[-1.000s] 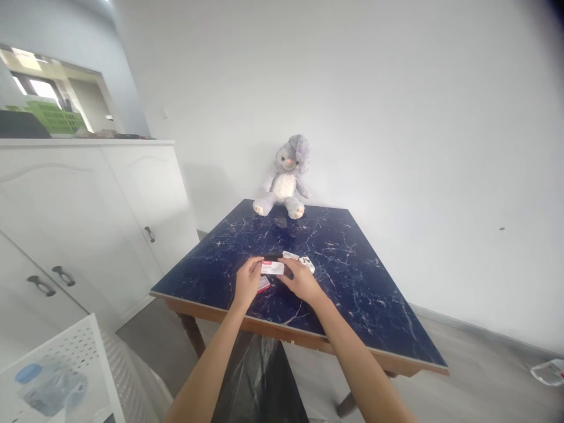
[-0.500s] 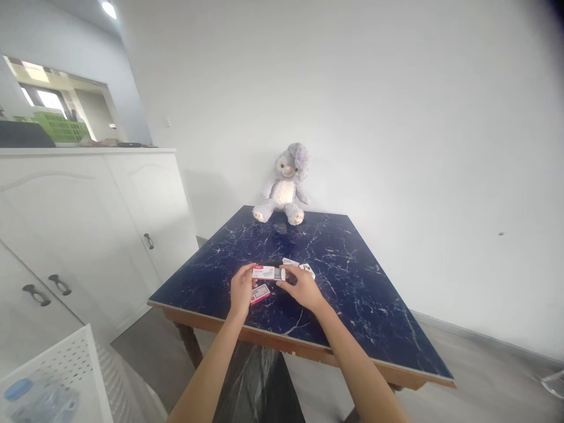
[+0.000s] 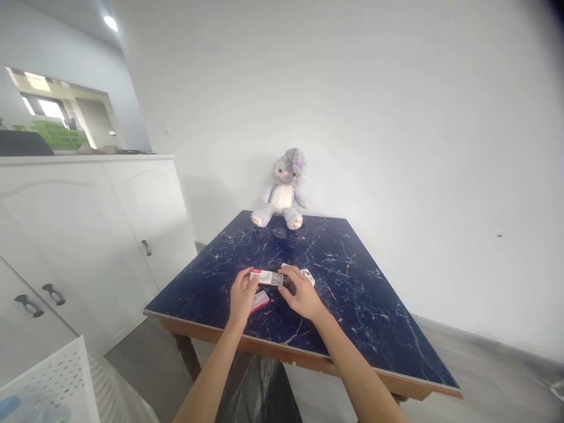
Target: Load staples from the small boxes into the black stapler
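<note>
My left hand (image 3: 240, 298) grips a small white-and-red box (image 3: 263, 277) by its left end, just above the table. A grey piece (image 3: 277, 279) sticks out of the box's right end, and its kind is too small to make out. My right hand (image 3: 304, 295) pinches that end with thumb and fingers. Below the box, partly behind my left hand, a flat red-and-white packet (image 3: 259, 300) lies on the table. White pieces (image 3: 308, 276), which look like card or paper, lie behind my right hand, which partly covers them.
The blue marbled table (image 3: 352, 317) stands against a white wall. At its far edge sits a plush toy (image 3: 282, 197). White cabinets (image 3: 110, 223) line the left side. A white perforated basket (image 3: 86, 376) stands at lower left, and a black plastic bag (image 3: 259, 390) hangs below the table edge.
The view has tilted slightly upward, so the scene sits lower. My left thumb has moved onto the box's front. My right fingers remain at its right end, where the grey piece shows.
</note>
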### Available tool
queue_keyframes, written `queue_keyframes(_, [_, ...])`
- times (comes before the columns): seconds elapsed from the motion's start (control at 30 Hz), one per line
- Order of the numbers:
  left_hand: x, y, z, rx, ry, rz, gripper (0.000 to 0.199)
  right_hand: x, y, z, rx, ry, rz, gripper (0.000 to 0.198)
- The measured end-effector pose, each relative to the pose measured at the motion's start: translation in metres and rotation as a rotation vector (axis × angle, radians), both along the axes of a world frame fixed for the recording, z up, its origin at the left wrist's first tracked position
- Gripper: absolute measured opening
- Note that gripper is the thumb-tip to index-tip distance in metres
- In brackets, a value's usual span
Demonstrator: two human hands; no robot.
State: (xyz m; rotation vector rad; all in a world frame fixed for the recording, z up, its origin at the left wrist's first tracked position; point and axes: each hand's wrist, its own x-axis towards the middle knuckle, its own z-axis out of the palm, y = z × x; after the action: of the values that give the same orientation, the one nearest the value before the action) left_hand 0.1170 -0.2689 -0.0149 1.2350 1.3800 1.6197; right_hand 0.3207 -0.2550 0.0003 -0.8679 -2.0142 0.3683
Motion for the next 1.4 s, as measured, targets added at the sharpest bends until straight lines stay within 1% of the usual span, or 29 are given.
queue_keyframes(0.07, [0.002,-0.001,0.001,0.009,-0.001,-0.030,0.047,0.000,0.000,-0.002,0.046,-0.035,0.011,0.033])
queue_keyframes(0.17, [0.004,-0.002,0.002,0.017,0.013,-0.060,0.045,0.000,0.003,-0.006,0.069,-0.070,-0.035,0.027])
queue_keyframes(0.27, [0.004,-0.003,0.003,0.008,0.030,-0.061,0.043,0.001,0.006,-0.009,0.051,-0.077,-0.065,0.022])
queue_keyframes(0.4, [0.004,-0.003,0.003,0.001,0.061,-0.053,0.043,0.000,0.008,-0.009,0.032,-0.048,-0.048,0.013])
queue_keyframes(0.6, [0.004,-0.002,0.003,-0.006,0.024,-0.073,0.044,0.000,0.006,-0.003,-0.070,0.038,-0.015,0.009])
queue_keyframes(0.77, [0.004,-0.002,0.006,-0.010,0.002,-0.115,0.042,0.001,0.006,0.000,-0.202,0.122,0.016,0.010])
queue_keyframes(0.83, [0.003,-0.003,0.007,-0.015,0.018,-0.132,0.041,0.002,0.007,-0.001,-0.230,0.142,0.023,0.010])
queue_keyframes(1.0, [0.002,-0.002,0.003,-0.014,0.028,-0.104,0.042,0.001,0.009,-0.002,-0.231,0.143,0.008,0.009])
queue_keyframes(1.23, [0.001,0.002,-0.002,-0.041,-0.001,-0.059,0.044,0.000,0.012,-0.004,-0.232,0.222,0.002,0.020])
queue_keyframes(1.33, [0.002,0.001,-0.002,-0.061,-0.030,-0.073,0.042,0.000,0.013,-0.003,-0.269,0.290,-0.009,0.025])
queue_keyframes(1.4, [0.003,0.001,-0.001,-0.064,-0.061,-0.089,0.040,0.000,0.014,-0.001,-0.317,0.373,-0.012,0.028])
